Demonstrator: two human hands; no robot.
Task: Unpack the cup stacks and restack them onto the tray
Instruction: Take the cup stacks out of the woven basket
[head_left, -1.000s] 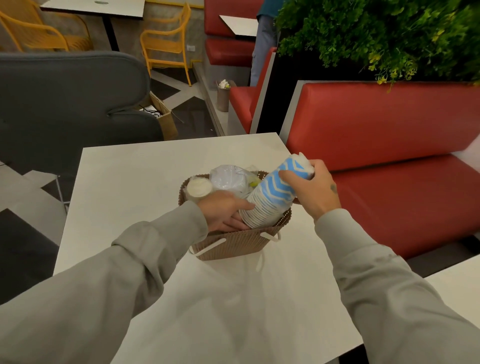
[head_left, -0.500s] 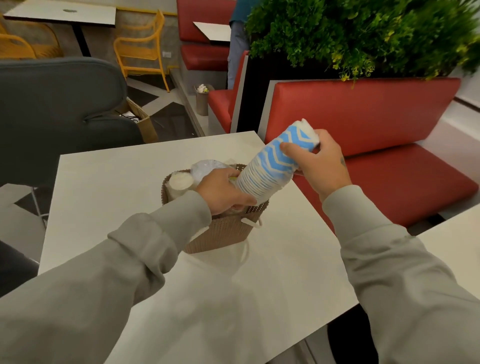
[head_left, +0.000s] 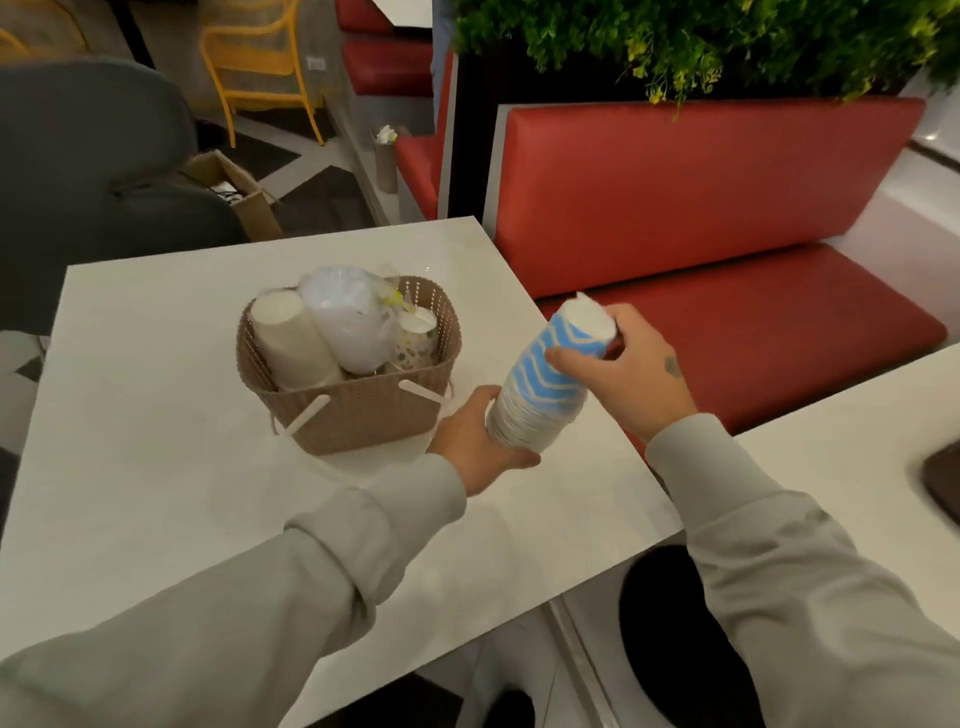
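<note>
Held cup stack (head_left: 543, 387) beside basket (head_left: 363, 421)

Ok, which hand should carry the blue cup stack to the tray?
Right, probably. The right hand grips the stack near its top and is nearer the dark tray at the right edge; the left hand only cups the bottom.

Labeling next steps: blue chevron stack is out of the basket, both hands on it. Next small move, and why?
Probably carry the cup stack rightward toward the apparent dark tray on the neighbouring table. The left hand cups its lower end, the right hand grips its top, and it is held tilted, clear of the basket.
</note>
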